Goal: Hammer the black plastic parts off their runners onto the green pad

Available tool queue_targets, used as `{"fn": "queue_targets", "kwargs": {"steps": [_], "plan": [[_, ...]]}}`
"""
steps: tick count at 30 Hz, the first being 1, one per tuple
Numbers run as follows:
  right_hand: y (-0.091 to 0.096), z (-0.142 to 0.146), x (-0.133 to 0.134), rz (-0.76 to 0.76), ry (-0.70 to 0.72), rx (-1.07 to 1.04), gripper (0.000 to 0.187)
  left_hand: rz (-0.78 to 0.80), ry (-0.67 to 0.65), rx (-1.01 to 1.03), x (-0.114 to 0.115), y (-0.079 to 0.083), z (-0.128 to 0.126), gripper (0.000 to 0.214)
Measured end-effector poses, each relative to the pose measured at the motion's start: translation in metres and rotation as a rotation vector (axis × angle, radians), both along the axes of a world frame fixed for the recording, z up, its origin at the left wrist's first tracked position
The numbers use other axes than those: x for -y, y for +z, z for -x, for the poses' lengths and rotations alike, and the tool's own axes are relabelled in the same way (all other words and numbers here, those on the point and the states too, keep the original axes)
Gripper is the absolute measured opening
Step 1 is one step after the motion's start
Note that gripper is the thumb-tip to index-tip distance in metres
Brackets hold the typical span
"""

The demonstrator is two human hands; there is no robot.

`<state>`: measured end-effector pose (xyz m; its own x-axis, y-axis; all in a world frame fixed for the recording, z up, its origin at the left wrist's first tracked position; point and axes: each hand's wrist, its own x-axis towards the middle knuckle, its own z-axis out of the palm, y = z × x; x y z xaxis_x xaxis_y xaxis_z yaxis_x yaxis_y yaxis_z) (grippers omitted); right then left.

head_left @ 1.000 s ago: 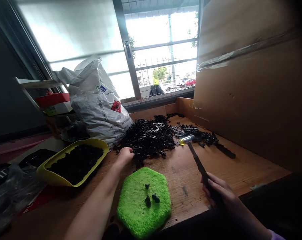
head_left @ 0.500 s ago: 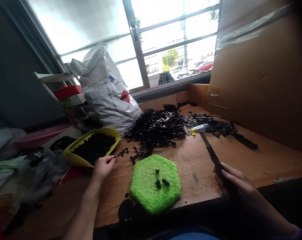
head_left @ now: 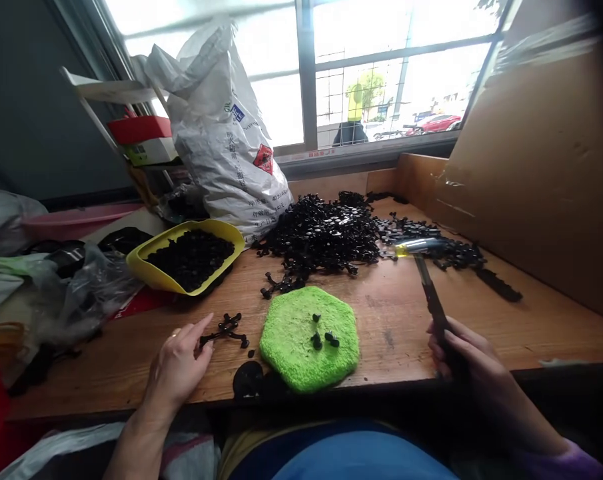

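My left hand (head_left: 178,360) rests at the table's left front, fingers stretched and thumb apart, around one end of a branched black plastic piece (head_left: 228,325) lying on the wood. In my right hand (head_left: 466,353) is a hammer (head_left: 434,303) with a dark handle. Its shiny head has a yellow face and is raised in front of the black heap. Between my hands sits a green fuzzy hexagonal pad (head_left: 306,363). A few small black plastic parts (head_left: 332,339) lie on top of it.
Behind the pad spreads a large heap of black plastic pieces (head_left: 326,233). A yellow scoop-shaped tray (head_left: 151,272) of small black parts stands left, before a white sack (head_left: 226,153). Cardboard (head_left: 546,167) walls the right side. A dark strip (head_left: 498,285) lies near it.
My left hand has come down and nearer me, and its pinch on the branched black piece has opened; the piece now lies on the table. The hammer stays in my right hand. The view has shifted.
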<state>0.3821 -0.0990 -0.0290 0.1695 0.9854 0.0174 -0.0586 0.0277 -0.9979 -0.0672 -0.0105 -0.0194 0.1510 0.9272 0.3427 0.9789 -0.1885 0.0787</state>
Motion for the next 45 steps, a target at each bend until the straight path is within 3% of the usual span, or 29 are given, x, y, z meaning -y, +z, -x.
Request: {"fn": "queue_targets", "kwargs": {"steps": [3, 6, 10, 13, 16, 22, 27, 33, 39, 45], "plan": [[0.003, 0.004, 0.001, -0.008, -0.03, 0.0, 0.02, 0.126, 0.045, -0.007, -0.004, 0.003, -0.017, 0.042], [0.003, 0.004, 0.002, -0.021, -0.031, 0.008, 0.02, 0.092, 0.066, 0.059, -0.009, 0.0, -0.023, 0.041], [-0.001, -0.001, 0.001, -0.039, 0.012, 0.038, 0.021, 0.105, -0.052, 0.217, -0.014, -0.005, -0.011, 0.039], [-0.005, -0.004, 0.0, -0.055, 0.003, 0.089, 0.023, 0.155, -0.034, 0.347, -0.018, -0.005, -0.002, 0.035], [-0.004, -0.004, 0.0, -0.071, 0.03, 0.194, 0.026, 0.179, 0.016, 0.411, -0.022, -0.005, -0.006, 0.032], [0.01, -0.002, -0.001, -0.095, 0.15, 0.412, 0.03, 0.22, -0.015, 0.417, -0.02, 0.001, -0.031, 0.036], [0.014, 0.002, -0.009, -0.153, 0.248, 0.714, 0.026, 0.252, 0.004, 0.417, -0.018, 0.002, -0.034, 0.025], [0.009, 0.008, -0.013, -0.137, 0.35, 1.113, 0.031, 0.323, -0.024, 0.994, -0.011, -0.011, -0.03, 0.031], [0.014, 0.013, -0.016, -0.163, 0.401, 1.19, 0.032, 0.364, 0.099, 1.43, -0.002, -0.007, -0.036, 0.037], [0.022, 0.026, -0.018, -0.215, 0.458, 1.157, 0.028, 0.393, 0.108, 1.637, 0.001, 0.0, -0.042, 0.038]]}}
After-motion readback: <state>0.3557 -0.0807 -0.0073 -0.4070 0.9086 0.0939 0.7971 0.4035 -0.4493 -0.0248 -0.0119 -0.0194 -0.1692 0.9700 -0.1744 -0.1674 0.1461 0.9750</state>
